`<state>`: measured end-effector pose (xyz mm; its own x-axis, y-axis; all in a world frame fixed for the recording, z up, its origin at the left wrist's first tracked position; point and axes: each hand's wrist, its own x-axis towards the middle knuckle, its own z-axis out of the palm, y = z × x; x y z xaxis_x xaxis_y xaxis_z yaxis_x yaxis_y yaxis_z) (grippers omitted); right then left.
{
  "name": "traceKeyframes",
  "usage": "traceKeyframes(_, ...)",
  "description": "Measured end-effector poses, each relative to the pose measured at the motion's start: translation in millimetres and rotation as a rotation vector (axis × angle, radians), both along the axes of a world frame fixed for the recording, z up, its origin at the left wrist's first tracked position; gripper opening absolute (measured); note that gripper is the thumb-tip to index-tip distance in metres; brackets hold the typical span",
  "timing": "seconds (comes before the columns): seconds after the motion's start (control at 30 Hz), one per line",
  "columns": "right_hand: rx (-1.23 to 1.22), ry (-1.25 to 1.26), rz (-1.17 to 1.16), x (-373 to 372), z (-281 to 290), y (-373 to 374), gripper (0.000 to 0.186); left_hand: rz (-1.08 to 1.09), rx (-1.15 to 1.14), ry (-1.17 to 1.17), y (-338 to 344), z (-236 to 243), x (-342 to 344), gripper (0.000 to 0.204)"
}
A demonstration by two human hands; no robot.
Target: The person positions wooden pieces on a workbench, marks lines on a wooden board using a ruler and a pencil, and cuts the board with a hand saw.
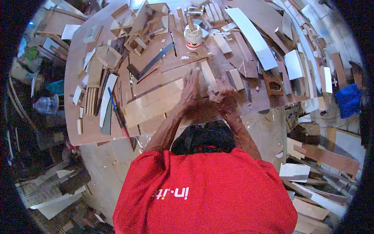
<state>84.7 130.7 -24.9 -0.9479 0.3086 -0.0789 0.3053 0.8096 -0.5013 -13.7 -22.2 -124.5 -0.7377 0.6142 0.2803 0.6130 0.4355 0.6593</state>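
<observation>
A long pale wooden board [156,100] lies slantwise across the near part of the workbench. My left hand [189,89] rests at its right end, fingers stretched forward and lying flat. Just to the right, a short pale wood block [209,74] points away from me. The fingers of my right hand [223,94] are curled closed around its near end; the hand partly hides that end. Beside the right hand lies another small wood block [236,79]. Behind both hands stands a white pot [193,39] with a wooden stick [190,23] in it.
The brown workbench [105,130] carries many offcuts. A dark try square [154,62] lies left of the pot, and a red-and-blue tool [118,111] near the left edge. At the right are a long white strip [253,37] and a holed brown block [273,85]. Scraps cover the floor.
</observation>
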Motion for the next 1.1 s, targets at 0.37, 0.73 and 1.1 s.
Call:
traceKeyframes(0.37, -0.214, 0.405, 0.153, 23, -5, 30, 0.055, -0.095, 0.086, -0.206, 14, 44, 2, 0.101)
traceKeyframes(0.73, 0.082, 0.046, 0.088, 23, -66, 31, 0.059, -0.092, 0.185, -0.428, 16, 65, -4, 0.104)
traceKeyframes(1.1, 0.072, 0.174, 0.14, 24, -64, 36, 0.057, -0.107, 0.025, -0.426, 20, 72, -2, 0.103)
